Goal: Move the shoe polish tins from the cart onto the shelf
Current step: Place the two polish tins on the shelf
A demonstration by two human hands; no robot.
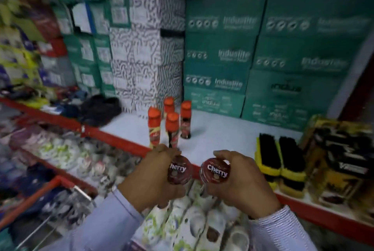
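Left hand (150,177) grips a round dark-red tin (179,169) marked "Cherry", fingers curled around its rim, lid facing the camera. Right hand (240,180) holds a second "Cherry" tin (215,171) the same way, thumb over the top edge. The two tins sit side by side, near but not touching, at the red front edge of the shelf (218,139); neither rests on the shelf surface. Both sleeves are pale with fine stripes.

On the white shelf, behind the left hand, stand four bottles with orange caps (172,121), upright and grouped closely. To the right lie black-bristled brushes with yellow backs (281,159), and beyond them yellow-and-black packs (340,153). Green cartons (253,58) and patterned white boxes (149,48) are stacked along the back of the shelf. Below the hands, pale patterned footwear (194,224) fills the lower level. Left portion of view is blurred; a red-framed wire cart edge (50,186) shows at lower left
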